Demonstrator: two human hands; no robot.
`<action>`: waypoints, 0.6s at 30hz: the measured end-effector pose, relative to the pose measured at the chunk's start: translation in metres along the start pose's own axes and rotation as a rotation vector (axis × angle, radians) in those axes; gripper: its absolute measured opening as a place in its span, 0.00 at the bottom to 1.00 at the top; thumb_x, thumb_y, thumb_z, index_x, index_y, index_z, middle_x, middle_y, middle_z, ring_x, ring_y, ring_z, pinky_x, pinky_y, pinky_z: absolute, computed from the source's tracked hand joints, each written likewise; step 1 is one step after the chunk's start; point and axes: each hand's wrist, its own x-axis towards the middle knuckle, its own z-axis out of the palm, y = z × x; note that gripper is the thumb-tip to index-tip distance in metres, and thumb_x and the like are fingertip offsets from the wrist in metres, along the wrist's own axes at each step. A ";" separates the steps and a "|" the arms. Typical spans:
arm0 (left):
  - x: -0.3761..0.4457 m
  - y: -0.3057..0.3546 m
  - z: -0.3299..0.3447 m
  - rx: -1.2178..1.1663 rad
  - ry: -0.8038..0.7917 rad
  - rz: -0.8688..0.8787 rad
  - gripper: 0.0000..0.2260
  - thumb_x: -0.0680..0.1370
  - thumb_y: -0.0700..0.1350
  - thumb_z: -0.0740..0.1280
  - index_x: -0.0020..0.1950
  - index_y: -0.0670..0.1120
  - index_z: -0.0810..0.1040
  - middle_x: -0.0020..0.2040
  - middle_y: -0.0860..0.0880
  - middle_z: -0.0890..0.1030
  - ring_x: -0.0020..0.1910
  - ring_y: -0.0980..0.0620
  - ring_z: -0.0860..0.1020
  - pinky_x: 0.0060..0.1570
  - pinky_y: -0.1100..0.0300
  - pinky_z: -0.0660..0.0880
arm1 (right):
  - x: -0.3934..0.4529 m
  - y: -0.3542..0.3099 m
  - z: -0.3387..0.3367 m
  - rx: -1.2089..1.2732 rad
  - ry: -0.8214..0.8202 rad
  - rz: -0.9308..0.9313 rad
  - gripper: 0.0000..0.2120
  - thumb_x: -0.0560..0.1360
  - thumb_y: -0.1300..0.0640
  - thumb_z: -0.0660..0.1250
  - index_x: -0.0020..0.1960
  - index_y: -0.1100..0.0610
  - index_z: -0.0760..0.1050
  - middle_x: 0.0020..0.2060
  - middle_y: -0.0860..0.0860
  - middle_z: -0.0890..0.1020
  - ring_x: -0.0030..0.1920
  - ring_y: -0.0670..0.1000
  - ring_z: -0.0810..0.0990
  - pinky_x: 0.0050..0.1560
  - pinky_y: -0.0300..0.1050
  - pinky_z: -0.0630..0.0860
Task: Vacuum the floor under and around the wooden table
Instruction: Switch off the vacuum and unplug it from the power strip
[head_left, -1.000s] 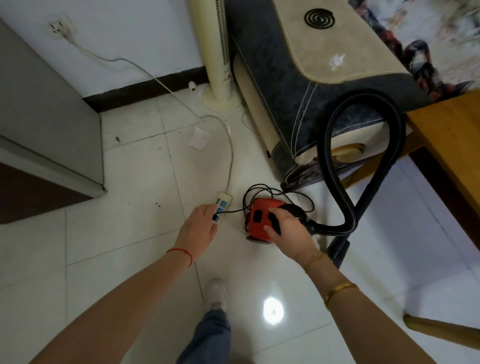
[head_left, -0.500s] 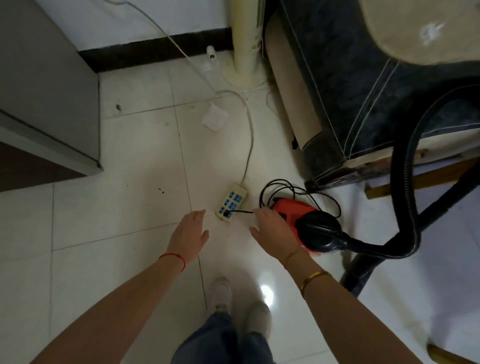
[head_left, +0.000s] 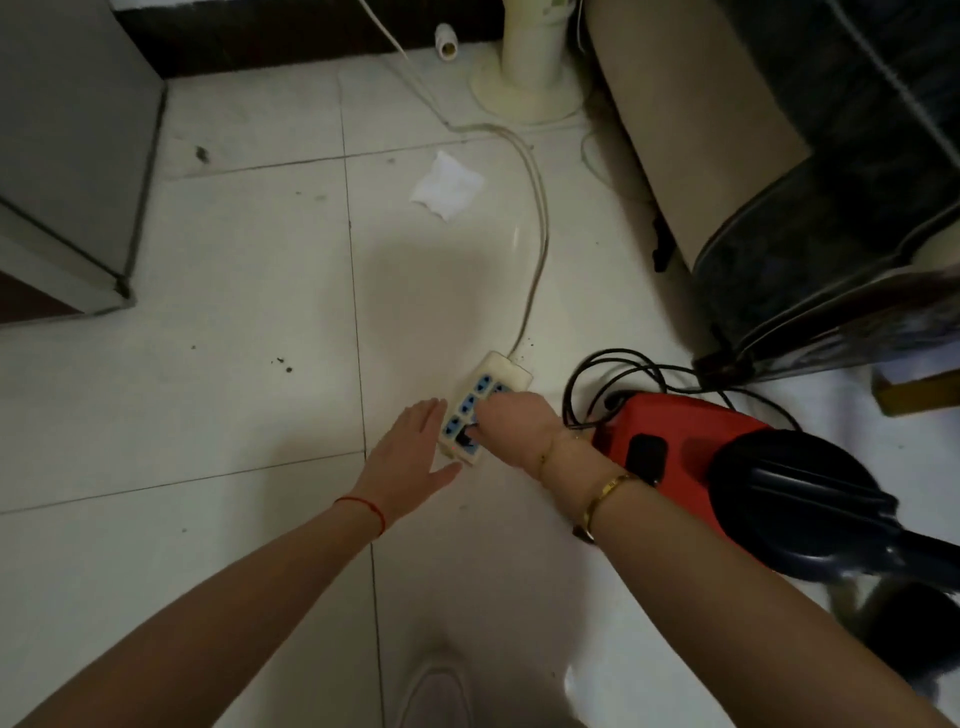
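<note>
Both hands have closed in on the power strip since the earlier frame, when the right one rested on the vacuum and then hung open beside it. Largest in view is the dark upholstered sofa (head_left: 831, 171) at the right, with a grey cabinet (head_left: 67, 156) at the left and the white tiled floor (head_left: 234, 312) between them. On the floor just right of the strip lies the red vacuum cleaner (head_left: 680, 457), its black hose end toward the lower right and its black cord (head_left: 618, 364) looped beside it. The power strip (head_left: 480, 402) lies on the tiles, its pale cable running up toward the fan base (head_left: 524, 67). The left hand (head_left: 410, 457) lies flat with fingers straight, steadying the strip's near edge; the right hand (head_left: 511, 428) has its fingers curled round the black plug (head_left: 467, 436) at the nearest socket (whether it is fully seated cannot be told). A crumpled tissue (head_left: 447, 184) and dark specks dot the floor. I judge the task barely begun: power is being arranged, no vacuuming is done, and the wooden table is not in view.
</note>
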 end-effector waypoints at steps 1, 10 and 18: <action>0.005 -0.003 0.009 0.009 0.015 0.014 0.38 0.76 0.59 0.64 0.78 0.42 0.51 0.76 0.45 0.57 0.74 0.48 0.58 0.72 0.56 0.60 | 0.008 0.000 0.004 -0.077 -0.022 -0.015 0.12 0.82 0.55 0.56 0.57 0.59 0.75 0.55 0.54 0.79 0.54 0.55 0.79 0.42 0.45 0.67; 0.030 -0.017 0.053 -0.035 0.094 0.044 0.34 0.75 0.57 0.66 0.75 0.45 0.60 0.71 0.49 0.65 0.69 0.51 0.64 0.65 0.59 0.68 | 0.024 -0.006 0.005 -0.211 -0.068 -0.080 0.10 0.81 0.59 0.56 0.55 0.60 0.75 0.40 0.51 0.71 0.36 0.50 0.70 0.34 0.41 0.67; 0.035 -0.008 0.056 -0.081 0.125 0.001 0.27 0.73 0.53 0.71 0.69 0.48 0.70 0.66 0.51 0.70 0.62 0.54 0.71 0.57 0.63 0.71 | 0.023 -0.015 -0.001 -0.159 0.010 -0.018 0.13 0.78 0.56 0.57 0.53 0.60 0.77 0.44 0.52 0.74 0.41 0.52 0.74 0.35 0.43 0.68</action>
